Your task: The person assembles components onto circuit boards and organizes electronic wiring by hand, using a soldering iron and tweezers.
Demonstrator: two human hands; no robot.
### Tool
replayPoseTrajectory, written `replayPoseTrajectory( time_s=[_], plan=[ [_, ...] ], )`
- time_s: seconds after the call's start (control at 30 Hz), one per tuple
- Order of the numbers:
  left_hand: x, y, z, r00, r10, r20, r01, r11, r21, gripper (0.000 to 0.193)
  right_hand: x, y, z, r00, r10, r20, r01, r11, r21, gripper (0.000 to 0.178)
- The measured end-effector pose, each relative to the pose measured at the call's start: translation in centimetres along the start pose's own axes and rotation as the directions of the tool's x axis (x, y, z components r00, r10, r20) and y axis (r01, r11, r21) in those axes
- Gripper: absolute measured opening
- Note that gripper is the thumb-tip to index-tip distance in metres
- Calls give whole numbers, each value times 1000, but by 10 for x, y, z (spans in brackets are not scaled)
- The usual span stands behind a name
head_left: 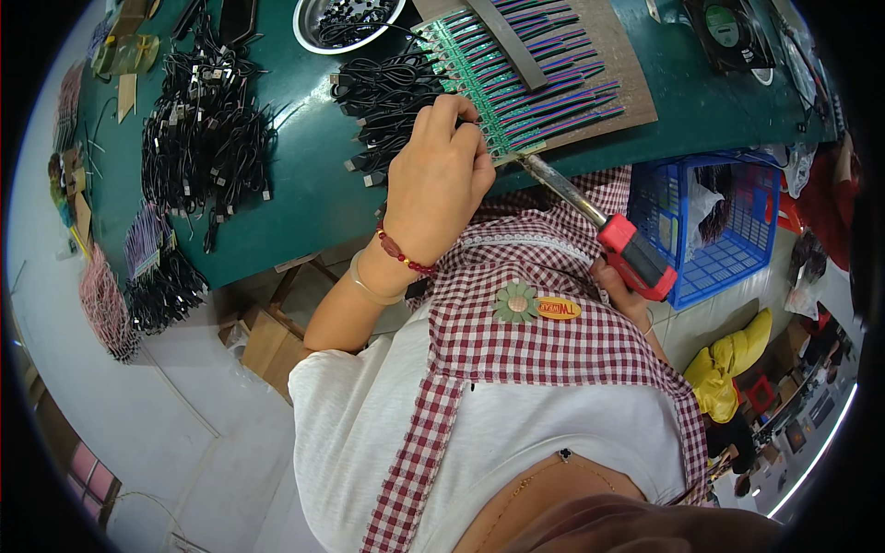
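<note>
My left hand [441, 166] is closed in a pinch at the near left edge of a row of green circuit boards [470, 78]; its fingertips hide whatever they hold. My right hand [619, 288] grips a soldering iron [636, 256] with a red and black handle, which partly covers the hand. The iron's metal shaft points up and left to the near corner of the boards, close to my left fingers. Multicoloured wires [572, 78] run right from the boards across a brown backing sheet [636, 106]. Black USB cables [392, 92] lie along the boards' left side.
A grey bar [507, 41] lies across the wires. A metal bowl [302, 37] of small black parts stands at the back. More black cables [207, 138] are heaped on the green table [295, 217]. Right of my lap is a blue plastic crate [728, 276].
</note>
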State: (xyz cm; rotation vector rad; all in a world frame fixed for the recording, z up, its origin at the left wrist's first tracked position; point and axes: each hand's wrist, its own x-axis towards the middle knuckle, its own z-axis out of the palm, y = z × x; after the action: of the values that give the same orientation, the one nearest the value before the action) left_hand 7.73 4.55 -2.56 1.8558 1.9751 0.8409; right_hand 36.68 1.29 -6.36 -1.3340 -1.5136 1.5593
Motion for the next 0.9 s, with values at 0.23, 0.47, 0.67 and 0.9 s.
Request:
replayPoseTrajectory(
  time_s=[0.23, 0.47, 0.67, 0.9],
  plan=[
    [-2, 2, -2, 1000, 0, 22, 0, 1000, -2, 11, -3, -2, -2, 1000, -13, 15, 12, 997, 74, 13],
    [0, 1, -1, 1000, -3, 24, 2, 1000, 13, 10, 5, 0, -2, 996, -36, 79, 40, 998, -48, 13],
    [6, 4, -7, 999, 15, 33, -15, 1000, 8, 10, -5, 13, -11, 999, -32, -25, 35, 993, 111, 17],
    [0, 6, -3, 999, 26, 40, -27, 1000, 16, 12, 3, -13, -3, 1000, -18, -3, 19, 996, 90, 24]
  ],
)
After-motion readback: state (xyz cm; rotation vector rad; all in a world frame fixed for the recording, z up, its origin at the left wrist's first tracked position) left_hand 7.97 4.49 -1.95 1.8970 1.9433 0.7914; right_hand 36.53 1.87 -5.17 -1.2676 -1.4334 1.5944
